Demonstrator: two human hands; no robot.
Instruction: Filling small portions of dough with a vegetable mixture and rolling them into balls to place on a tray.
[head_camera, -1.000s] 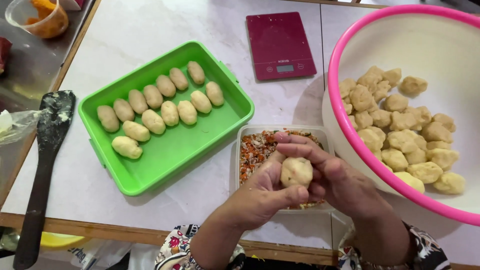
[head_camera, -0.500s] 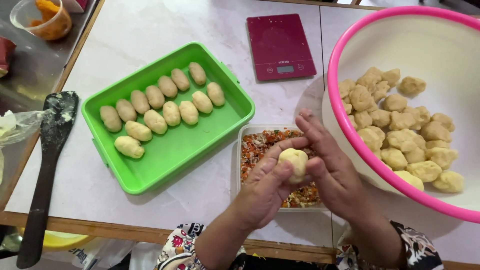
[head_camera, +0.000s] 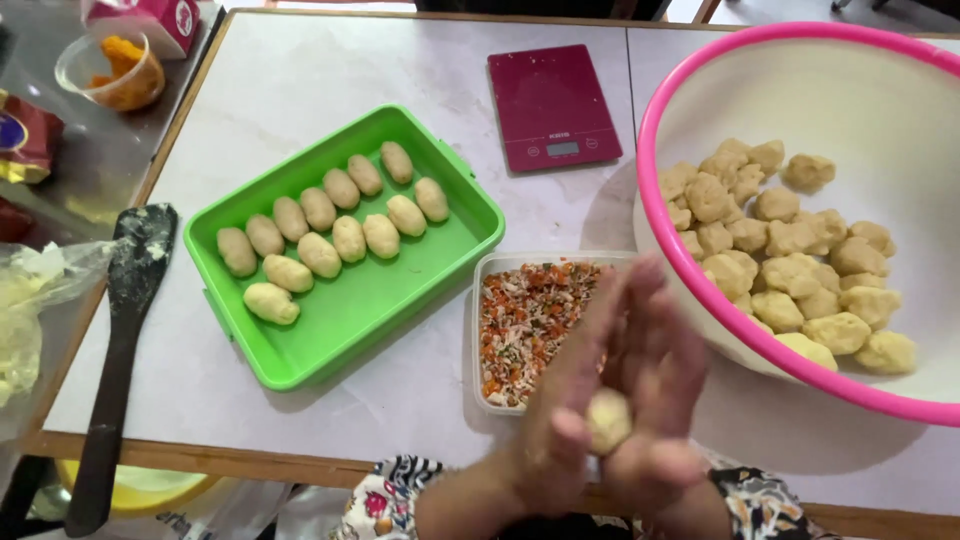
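Head view, your hands: your left hand (head_camera: 560, 420) and your right hand (head_camera: 655, 400) are pressed flat together, palm to palm, with a small dough ball (head_camera: 607, 420) squeezed between them. Both hands are holding the ball; they look blurry.
Dough ball: it peeks out low between your palms, close to your body.
Just past your fingertips: a clear tub of chopped filling (head_camera: 525, 330), orange, white and green bits.
To the right of your hands: a big pink-rimmed bowl (head_camera: 700, 320) with many rough dough lumps (head_camera: 790, 250).
Up and to the left of your hands: a green tray (head_camera: 380, 320) with neat rows of smooth rolled pieces (head_camera: 320, 235).
Far past your hands: a dark red kitchen scale (head_camera: 552, 105).
Far left of your hands: a black spatula (head_camera: 125, 330) dusted with flour.
What could go wrong: if you press too hard, I think the ball may split and filling may leak out.
Another worry: the ball sits near the bottom of your palms, so it could slip out and drop by the table edge (head_camera: 250, 455).
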